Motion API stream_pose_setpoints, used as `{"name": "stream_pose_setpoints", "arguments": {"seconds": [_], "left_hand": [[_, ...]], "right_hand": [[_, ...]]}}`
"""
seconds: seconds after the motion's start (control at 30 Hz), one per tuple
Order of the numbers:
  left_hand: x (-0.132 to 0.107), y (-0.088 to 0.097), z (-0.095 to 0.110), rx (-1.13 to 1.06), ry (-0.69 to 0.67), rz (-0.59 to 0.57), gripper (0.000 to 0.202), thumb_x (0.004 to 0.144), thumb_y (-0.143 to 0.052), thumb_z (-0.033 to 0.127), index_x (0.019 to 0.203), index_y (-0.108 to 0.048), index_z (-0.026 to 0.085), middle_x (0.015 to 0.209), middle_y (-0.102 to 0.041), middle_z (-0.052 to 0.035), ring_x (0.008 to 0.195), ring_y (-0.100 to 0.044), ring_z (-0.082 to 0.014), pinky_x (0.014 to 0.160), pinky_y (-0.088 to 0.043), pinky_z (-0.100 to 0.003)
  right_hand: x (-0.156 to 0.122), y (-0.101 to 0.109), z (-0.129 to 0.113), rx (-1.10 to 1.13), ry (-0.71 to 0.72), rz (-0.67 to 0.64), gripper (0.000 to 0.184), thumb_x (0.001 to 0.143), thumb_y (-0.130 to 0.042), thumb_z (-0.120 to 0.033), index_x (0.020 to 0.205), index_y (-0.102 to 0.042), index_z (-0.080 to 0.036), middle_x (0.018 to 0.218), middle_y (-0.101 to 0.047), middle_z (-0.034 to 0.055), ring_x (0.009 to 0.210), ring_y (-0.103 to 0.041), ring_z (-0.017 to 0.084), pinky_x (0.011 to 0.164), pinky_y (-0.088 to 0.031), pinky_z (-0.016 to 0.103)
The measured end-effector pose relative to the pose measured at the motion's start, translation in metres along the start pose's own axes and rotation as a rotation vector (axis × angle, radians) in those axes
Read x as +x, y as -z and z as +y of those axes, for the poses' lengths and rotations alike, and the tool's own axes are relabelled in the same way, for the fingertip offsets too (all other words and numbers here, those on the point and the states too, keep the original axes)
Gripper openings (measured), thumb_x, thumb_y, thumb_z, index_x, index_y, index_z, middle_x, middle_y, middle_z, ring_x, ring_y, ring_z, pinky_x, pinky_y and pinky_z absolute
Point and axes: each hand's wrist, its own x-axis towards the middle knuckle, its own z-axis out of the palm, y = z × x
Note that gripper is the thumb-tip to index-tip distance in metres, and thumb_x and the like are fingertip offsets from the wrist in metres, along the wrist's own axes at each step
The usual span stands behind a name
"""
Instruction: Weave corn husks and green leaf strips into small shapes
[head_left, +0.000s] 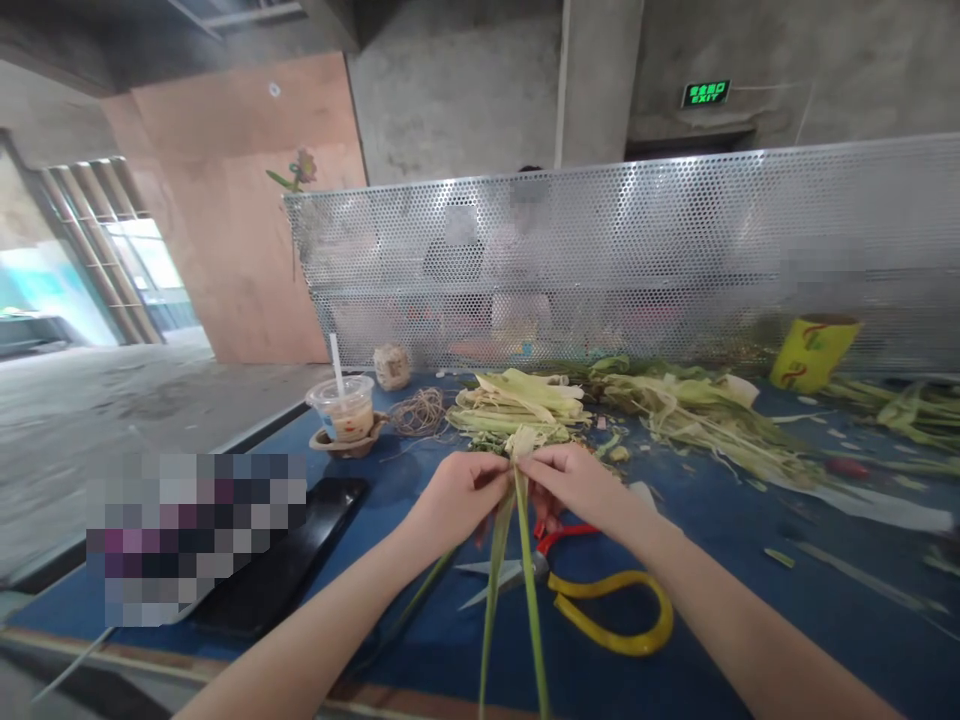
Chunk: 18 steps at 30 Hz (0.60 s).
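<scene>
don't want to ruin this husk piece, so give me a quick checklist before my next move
1. Grip: ok. The left hand and right hand both pinch the pale husk piece.
2. Strips: ok. Two long green strips hang apart below the hands.
3. Scissors safely closed: not ok. They lie open, blades beneath the strips.
4. Drink cup steady: ok. It stands upright, lidded, in its holder.
5. Join tight: cannot tell. Fingertips cover it.
6. More husks nearby: ok. A pile lies just beyond the hands.

Behind a perforated metal screen (585, 255), a green exit sign (706, 94) glows on a grey concrete wall (465, 90).
</scene>
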Motion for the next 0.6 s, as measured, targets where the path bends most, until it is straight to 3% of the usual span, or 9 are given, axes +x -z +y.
{"name": "stream_pose_setpoints", "arguments": {"seconds": [0.17, 0.3, 0.43, 0.6], "left_hand": [[-0.0018, -0.0031, 0.0033, -0.108, 0.011, -0.029, 0.031, 0.082, -0.040, 0.040, 0.066, -0.052, 0.016, 0.058, -0.048, 0.0035, 0.037, -0.049, -0.0077, 0.033, -0.041, -0.019], [-0.0012, -0.0031, 0.0046, -0.139, 0.024, -0.048, 0.034, 0.082, -0.040, 0.043, 0.069, -0.054, 0.015, 0.059, -0.046, 0.0040, 0.038, -0.049, -0.0070, 0.034, -0.043, -0.019], [-0.0017, -0.0012, 0.0085, -0.060, 0.019, -0.079, 0.023, 0.081, -0.045, 0.034, 0.074, -0.056, 0.015, 0.053, -0.042, 0.0061, 0.038, -0.050, -0.0064, 0.037, -0.041, -0.016], [-0.0034, -0.0006, 0.0090, -0.048, 0.038, -0.073, 0.021, 0.081, -0.042, 0.026, 0.066, -0.051, 0.015, 0.050, -0.044, 0.0059, 0.037, -0.048, -0.0067, 0.038, -0.042, -0.017]], "right_hand": [[0.0040, 0.0049, 0.0029, -0.106, 0.086, 0.077, 0.035, 0.078, -0.050, -0.038, 0.051, -0.042, -0.019, 0.033, -0.038, -0.0087, 0.028, -0.036, 0.005, 0.035, -0.029, 0.018], [0.0044, 0.0052, 0.0051, -0.170, 0.118, 0.077, 0.034, 0.076, -0.054, -0.039, 0.051, -0.042, -0.019, 0.035, -0.041, -0.0071, 0.032, -0.039, 0.007, 0.037, -0.030, 0.019], [0.0025, 0.0047, 0.0043, -0.228, 0.144, 0.082, 0.032, 0.076, -0.053, -0.040, 0.053, -0.043, -0.019, 0.036, -0.041, -0.0068, 0.034, -0.038, 0.007, 0.038, -0.029, 0.020], [0.0008, 0.0045, 0.0020, -0.260, 0.168, 0.101, 0.032, 0.076, -0.053, -0.038, 0.053, -0.041, -0.020, 0.038, -0.039, -0.0072, 0.035, -0.035, 0.007, 0.039, -0.026, 0.021]]}}
